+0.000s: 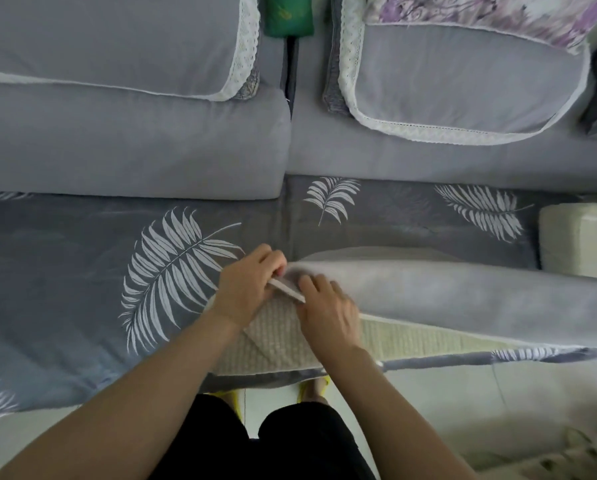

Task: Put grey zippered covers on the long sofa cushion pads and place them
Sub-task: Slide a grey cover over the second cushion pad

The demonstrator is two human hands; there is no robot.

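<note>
A long cushion pad in a light grey cover (463, 299) lies across the sofa seat, running from the middle to the right edge. Its beige woven underside (276, 337) shows at the near left end. My left hand (246, 289) pinches the white edge strip of the cover at that end corner. My right hand (328, 313) rests on the cover beside it, fingers curled at the same strip. Whether a zipper pull is held is hidden by my fingers.
The seat wears a dark grey leaf-print throw (82, 278). Grey back cushions (117, 147) with lace-trimmed covers stand behind. A bare cream pad (577, 237) sits at the right. A green object (288, 15) is wedged between the backs. Pale floor lies near my legs.
</note>
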